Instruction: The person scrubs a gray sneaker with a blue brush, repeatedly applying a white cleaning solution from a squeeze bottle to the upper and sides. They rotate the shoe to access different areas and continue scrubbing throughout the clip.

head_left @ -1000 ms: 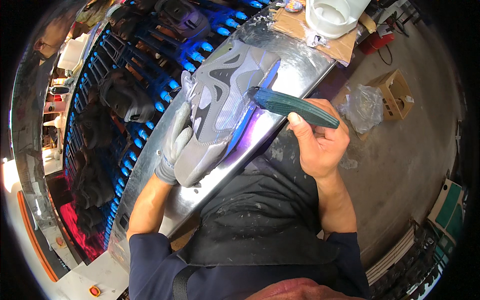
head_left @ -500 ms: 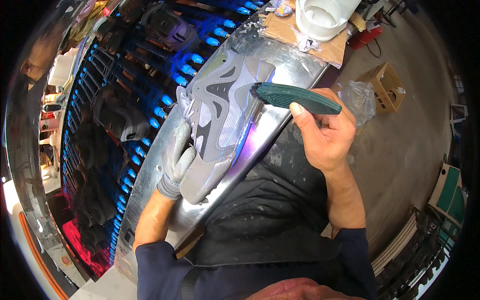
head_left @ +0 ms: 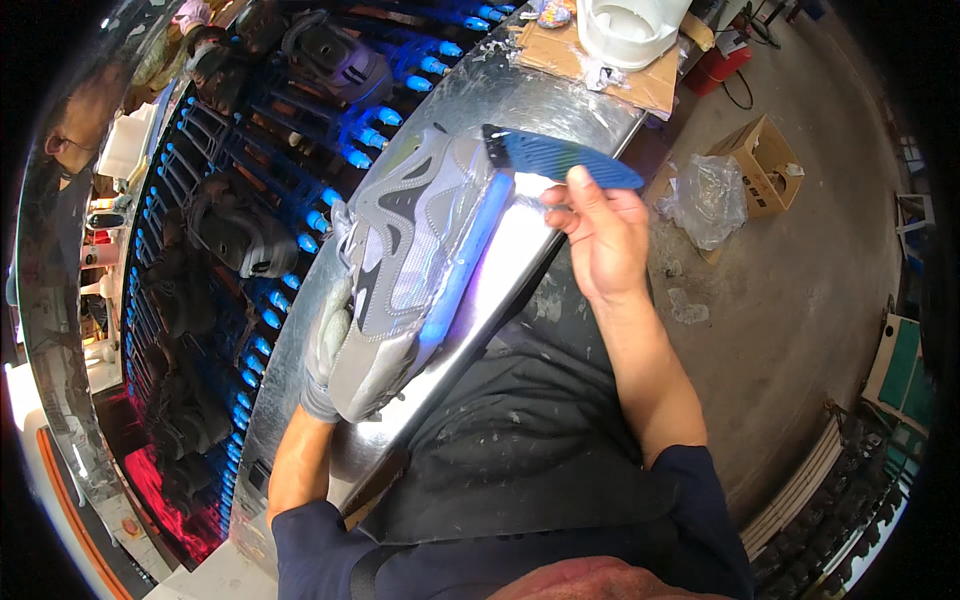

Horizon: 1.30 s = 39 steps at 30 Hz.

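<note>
A grey sneaker upper (head_left: 400, 250) with mesh panels and dark inserts is tilted over the metal ledge, its toe toward me. Along its right edge runs a glowing blue band (head_left: 466, 262). Wearing a grey glove, my left hand (head_left: 326, 345) grips the shoe from its left side near the toe; most of the fingers are hidden behind it. My bare right hand (head_left: 607, 235) pinches a brush (head_left: 570, 158) by its wide ridged handle, which looks blue under the light. The brush's dark bristles are at the heel end of the shoe; whether they touch cannot be told.
To the left, a conveyor with blue-tipped rods (head_left: 335, 195) carries several dark shoes (head_left: 240, 225). A white container (head_left: 628, 35) stands on cardboard (head_left: 560, 62) at the ledge's far end. On the floor at right are a cardboard box (head_left: 765, 165) and clear plastic bag (head_left: 705, 200).
The shoe has shifted left and toward me and tilted, showing more of its blue edge. My right hand and the brush have moved left and slightly away from me. The handle's look went from green to blue.
</note>
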Motion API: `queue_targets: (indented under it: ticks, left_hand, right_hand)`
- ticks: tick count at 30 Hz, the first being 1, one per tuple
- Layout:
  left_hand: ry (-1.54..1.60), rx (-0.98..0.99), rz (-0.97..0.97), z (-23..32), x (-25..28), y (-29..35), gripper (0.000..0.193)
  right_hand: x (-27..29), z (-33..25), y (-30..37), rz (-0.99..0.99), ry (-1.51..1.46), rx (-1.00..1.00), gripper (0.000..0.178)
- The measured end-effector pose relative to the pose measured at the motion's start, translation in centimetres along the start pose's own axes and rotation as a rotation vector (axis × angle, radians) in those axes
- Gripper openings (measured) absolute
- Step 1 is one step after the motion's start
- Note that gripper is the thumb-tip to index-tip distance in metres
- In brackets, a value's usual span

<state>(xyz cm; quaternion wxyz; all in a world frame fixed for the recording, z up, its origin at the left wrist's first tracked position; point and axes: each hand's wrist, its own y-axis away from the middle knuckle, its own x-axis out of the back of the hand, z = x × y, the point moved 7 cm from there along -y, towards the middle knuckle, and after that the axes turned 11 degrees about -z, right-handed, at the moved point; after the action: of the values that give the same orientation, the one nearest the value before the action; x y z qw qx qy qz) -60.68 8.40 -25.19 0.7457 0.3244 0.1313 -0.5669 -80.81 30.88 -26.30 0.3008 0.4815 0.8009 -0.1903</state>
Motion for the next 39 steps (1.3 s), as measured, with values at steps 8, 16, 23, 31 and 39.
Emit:
queue_targets:
  ticks: [8,16,23,31,39]
  left_hand:
    - [-0.055,0.040,-0.035,0.0,4.3,0.4,0.058]
    - [-1.345,-0.140,-0.148,2.0,7.5,3.1,0.086]
    - [-1.399,-0.113,-0.162,3.1,5.3,2.4,0.097]
    - [-1.263,-0.080,-0.031,2.4,6.8,2.9,0.094]
    - [-1.332,-0.196,-0.061,2.6,6.6,2.7,0.081]
  right_hand:
    - [-1.3,-3.4,3.2,-0.178,0.498,0.128,0.017]
    - [-2.9,-8.9,0.6,-0.508,0.853,0.247,0.018]
    - [1.3,-6.9,-6.7,-0.360,0.480,-0.213,0.016]
    - [-2.1,-9.0,-4.7,-0.509,0.722,0.077,0.013]
    - [-4.6,-10.0,-0.9,-0.569,0.990,0.412,0.017]
